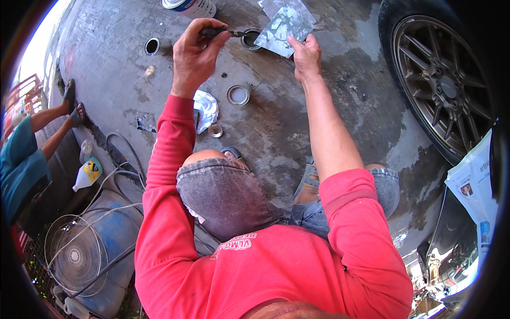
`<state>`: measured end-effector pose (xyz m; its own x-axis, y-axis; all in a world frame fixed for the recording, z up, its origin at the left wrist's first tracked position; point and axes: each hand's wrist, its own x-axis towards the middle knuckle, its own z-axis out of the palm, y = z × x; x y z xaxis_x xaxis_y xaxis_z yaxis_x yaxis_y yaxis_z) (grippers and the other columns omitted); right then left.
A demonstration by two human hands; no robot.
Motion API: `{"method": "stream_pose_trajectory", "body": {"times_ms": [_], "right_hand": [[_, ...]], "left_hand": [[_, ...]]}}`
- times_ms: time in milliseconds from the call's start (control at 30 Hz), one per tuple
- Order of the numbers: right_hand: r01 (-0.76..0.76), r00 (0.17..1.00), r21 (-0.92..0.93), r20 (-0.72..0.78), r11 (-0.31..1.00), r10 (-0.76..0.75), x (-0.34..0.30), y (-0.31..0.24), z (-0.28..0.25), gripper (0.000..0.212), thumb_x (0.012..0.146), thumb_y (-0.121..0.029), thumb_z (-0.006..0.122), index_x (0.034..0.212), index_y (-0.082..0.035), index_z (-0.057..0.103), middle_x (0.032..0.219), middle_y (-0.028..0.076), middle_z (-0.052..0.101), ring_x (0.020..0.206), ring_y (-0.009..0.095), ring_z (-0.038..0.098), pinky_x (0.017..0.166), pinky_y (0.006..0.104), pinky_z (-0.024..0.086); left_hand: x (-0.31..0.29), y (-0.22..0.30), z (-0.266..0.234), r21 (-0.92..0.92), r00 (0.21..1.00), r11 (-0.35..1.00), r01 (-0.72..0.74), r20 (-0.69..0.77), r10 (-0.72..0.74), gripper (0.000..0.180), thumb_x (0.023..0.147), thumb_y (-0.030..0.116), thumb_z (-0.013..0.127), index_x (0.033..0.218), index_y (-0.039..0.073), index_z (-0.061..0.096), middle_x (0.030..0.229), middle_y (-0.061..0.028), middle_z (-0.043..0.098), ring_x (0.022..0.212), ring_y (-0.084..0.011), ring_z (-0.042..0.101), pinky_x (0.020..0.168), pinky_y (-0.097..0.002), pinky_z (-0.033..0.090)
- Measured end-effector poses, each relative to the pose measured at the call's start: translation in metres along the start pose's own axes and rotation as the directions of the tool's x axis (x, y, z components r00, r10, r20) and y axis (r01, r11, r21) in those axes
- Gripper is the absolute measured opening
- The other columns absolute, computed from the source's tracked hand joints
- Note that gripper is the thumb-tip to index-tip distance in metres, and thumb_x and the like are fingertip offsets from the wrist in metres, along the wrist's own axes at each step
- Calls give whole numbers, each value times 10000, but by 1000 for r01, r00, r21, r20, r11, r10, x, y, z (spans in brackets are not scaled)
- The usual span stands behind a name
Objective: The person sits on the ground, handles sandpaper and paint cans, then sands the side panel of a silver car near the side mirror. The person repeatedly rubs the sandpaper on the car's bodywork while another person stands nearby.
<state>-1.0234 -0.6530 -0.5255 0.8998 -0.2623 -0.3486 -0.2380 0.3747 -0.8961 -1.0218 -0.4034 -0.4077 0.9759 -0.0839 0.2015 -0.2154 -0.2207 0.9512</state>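
My left hand is closed round the dark handle of a slim tool, whose kind I cannot make out. The tool's far end reaches the rim of a small open can on the ground. Between thumb and fingers, my right hand grips a flat, pale grey sheet smeared with whitish patches. One corner of that sheet hangs over the can's right side. Closer to me stands another small open can with grey contents. A crumpled white cloth or paper lies beside my left forearm.
Near the cloth is a small round lid. A dark-mouthed can and a larger paint can stand farther off. A wheel is at right. Hoses, a fan and a bottle lie left, near another person's legs.
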Motion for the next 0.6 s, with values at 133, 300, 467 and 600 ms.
{"method": "stream_pose_trajectory", "body": {"times_ms": [133,300,467,600], "right_hand": [[-34,999,-53,20,998,35,0,3,0,215,925,-39,755,1086,-42,612,1038,78,724,944,149,679,854,335,539],[-17,1000,7,16,1000,17,-3,6,2,174,915,-55,765,1019,-36,627,976,71,728,859,131,671,761,331,542],[-36,999,-9,17,999,36,-4,3,0,185,915,-57,767,1024,-42,618,967,59,714,856,128,665,764,332,537],[-2,1000,25,26,1000,2,-2,5,-1,195,910,-50,769,1026,-47,612,971,56,706,863,137,661,768,333,529]], "left_hand": [[0,15,1,37,997,996,-76,19,75,232,937,33,800,1143,25,694,1044,-50,775,933,-96,730,816,-245,584],[0,20,0,70,992,990,-126,37,123,240,927,37,812,1136,20,696,1027,-54,775,919,-107,743,808,-252,594],[0,26,2,110,986,981,-161,54,156,244,921,42,818,1132,19,697,1020,-56,775,907,-110,746,796,-253,598],[-2,27,-1,72,992,989,-128,22,127,230,933,49,808,1132,20,696,997,-55,775,893,-116,746,771,-262,608]]}}
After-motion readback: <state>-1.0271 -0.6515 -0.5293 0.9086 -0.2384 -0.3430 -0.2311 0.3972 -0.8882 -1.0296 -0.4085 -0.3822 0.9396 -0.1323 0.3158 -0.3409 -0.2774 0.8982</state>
